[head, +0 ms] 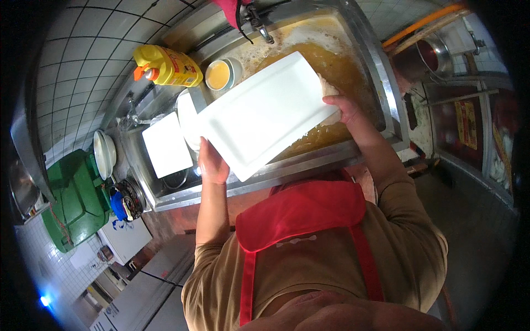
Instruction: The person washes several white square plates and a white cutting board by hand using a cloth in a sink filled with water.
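Note:
A large white rectangular plate (265, 111) spans both my hands above the steel sink, tilted in the view. My left hand (211, 163) grips its lower left end, the fingers partly hidden. At the right end my right hand (345, 108) holds a pale cloth (330, 89) against the plate's edge. Brownish, foamy water (352, 62) fills the sink basin below. To the left, a white square plate (167, 145) and a white round dish (187, 113) lie over the second basin. Stacked bowls (219, 76) with yellowish liquid in the top one stand at the basin's corner.
A yellow detergent jug (167, 66) with an orange cap stands behind the left basin. Faucets (265, 34) rise at the back. White bowls (104, 155) and a green bin (74, 198) are at the left. A metal pot (434, 56) is at the upper right.

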